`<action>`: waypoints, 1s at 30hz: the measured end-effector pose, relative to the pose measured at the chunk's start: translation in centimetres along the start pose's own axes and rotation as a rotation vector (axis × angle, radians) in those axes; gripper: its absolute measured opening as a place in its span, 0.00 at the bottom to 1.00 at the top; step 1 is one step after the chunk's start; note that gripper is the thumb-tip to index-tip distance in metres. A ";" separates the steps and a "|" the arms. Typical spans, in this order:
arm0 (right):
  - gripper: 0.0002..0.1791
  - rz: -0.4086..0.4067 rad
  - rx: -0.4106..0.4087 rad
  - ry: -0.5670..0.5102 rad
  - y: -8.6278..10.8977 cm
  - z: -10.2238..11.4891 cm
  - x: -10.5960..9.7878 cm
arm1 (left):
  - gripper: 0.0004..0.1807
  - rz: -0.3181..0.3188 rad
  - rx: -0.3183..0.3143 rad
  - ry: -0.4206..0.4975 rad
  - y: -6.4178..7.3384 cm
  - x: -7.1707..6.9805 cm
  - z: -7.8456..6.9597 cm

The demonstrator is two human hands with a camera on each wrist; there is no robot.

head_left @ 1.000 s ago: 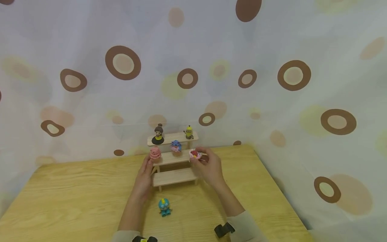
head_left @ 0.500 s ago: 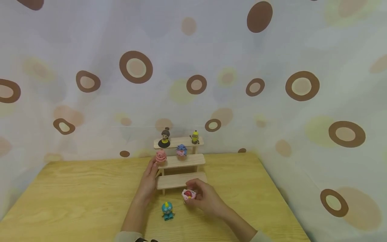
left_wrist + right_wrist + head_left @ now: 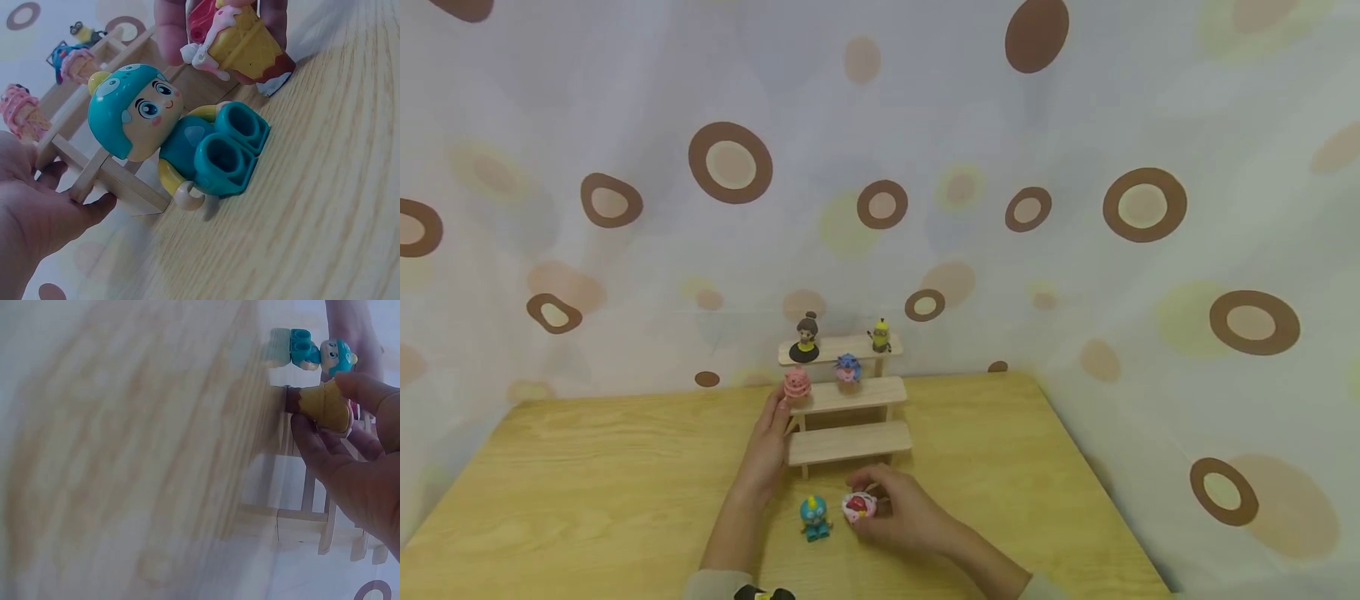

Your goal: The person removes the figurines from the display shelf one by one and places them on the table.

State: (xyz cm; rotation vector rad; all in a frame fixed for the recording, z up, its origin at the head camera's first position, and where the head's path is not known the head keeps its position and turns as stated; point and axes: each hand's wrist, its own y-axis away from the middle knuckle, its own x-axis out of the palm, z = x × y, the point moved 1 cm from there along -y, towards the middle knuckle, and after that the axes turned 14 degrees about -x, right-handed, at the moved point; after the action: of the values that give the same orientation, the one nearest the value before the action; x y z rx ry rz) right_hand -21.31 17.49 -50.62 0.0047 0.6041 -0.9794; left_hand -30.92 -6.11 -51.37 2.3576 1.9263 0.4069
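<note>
My right hand pinches a toy ice cream cone between thumb and fingers. Its waffle body is yellow, with a pink, white and red top; its base is right at the tabletop. Just left of it sits a teal-capped doll with a yellow crest, facing front. My left hand grips the left end of a three-tier wooden display stand. Beside its fingertips, a pink cone figure stands on the middle tier, along with a blue-and-pink cone figure.
On the top tier stand a brown-haired doll at left and a small yellow figure at right. The stand sits toward the back of the wooden table, before a wall covering with brown ovals.
My right hand has carried the toy ice cream cone from the stand's middle tier down to the table in front, beside the teal doll. The left hand stays at the stand.
</note>
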 end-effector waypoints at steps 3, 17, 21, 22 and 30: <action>0.26 0.002 0.004 -0.030 -0.2 -0.1 0.3 | 0.30 -0.004 0.004 -0.005 0.0 -0.1 -0.2; 0.30 -0.201 -0.093 -0.024 -2.0 1.2 -4.5 | 0.32 0.023 -0.006 -0.002 0.1 0.2 0.0; 0.29 -0.409 -0.254 0.026 -4.5 2.8 -6.4 | 0.31 0.015 -0.008 -0.015 0.1 0.1 -0.3; 0.30 -0.432 -0.286 0.041 -5.2 3.1 -6.8 | 0.31 0.009 -0.008 -0.016 0.1 0.0 -0.4; 0.31 -0.465 -0.241 0.144 -9.2 3.4 -8.1 | 0.31 0.001 -0.031 -0.002 0.2 0.2 -0.5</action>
State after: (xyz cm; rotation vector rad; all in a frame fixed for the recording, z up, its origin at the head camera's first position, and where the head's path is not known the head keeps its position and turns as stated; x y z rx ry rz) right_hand -30.16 17.58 -41.53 -0.2925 0.8765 -1.3569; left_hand -30.78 -5.99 -50.79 2.3390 1.9041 0.4306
